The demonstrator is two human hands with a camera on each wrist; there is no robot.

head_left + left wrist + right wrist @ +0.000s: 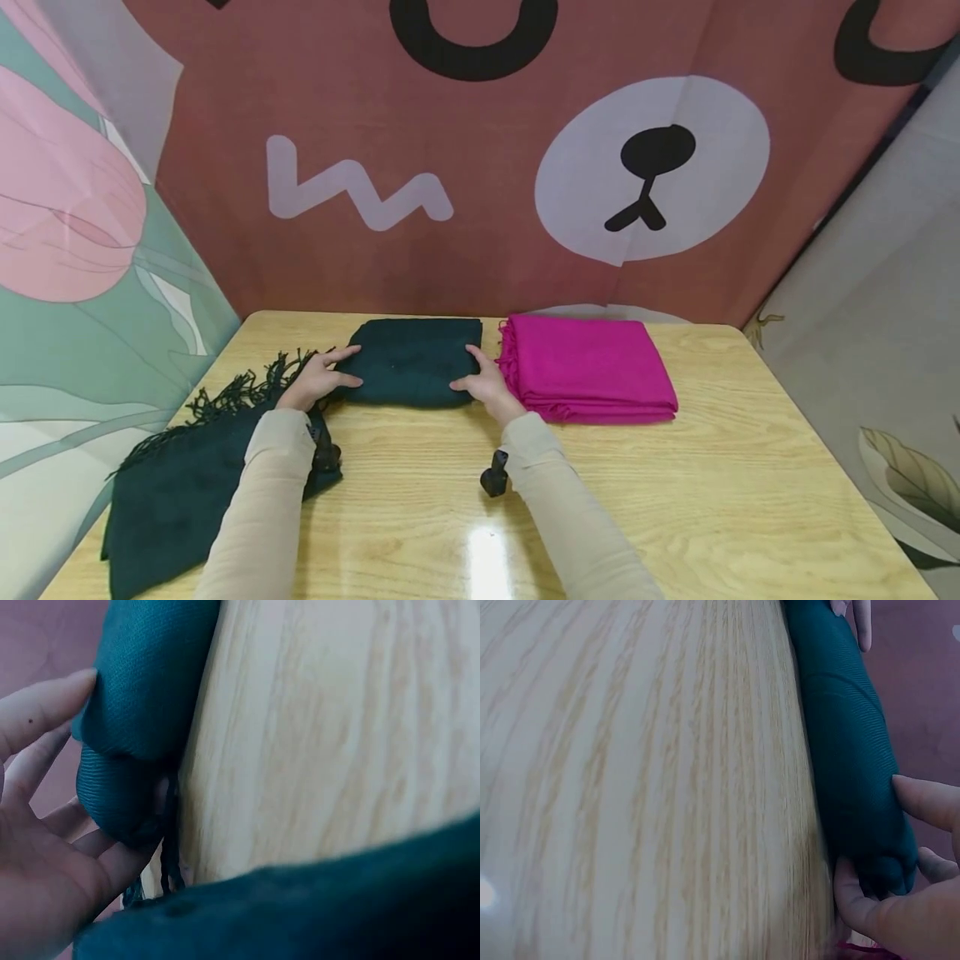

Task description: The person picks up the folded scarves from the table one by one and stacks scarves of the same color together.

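Observation:
A dark green folded scarf [412, 362] lies near the back edge of the table, its front side a thick rounded fold. My left hand [318, 379] holds its left end, with a finger on top and the thumb at the lower fold, as the left wrist view shows. At the opposite end my right hand [486, 382] grips the scarf, the thumb tucked at the lower edge in the right wrist view. Under and beside my left forearm spreads another dark green fringed scarf [180, 492]. Just right of my right hand sits a folded magenta scarf [592, 367].
The light wood table [720, 500] carries all the scarves. Behind it hangs a reddish-brown cloth [337, 267] with a cartoon face. Printed curtains flank the table, a floral one [67, 333] on the left and a grey one [862, 333] on the right.

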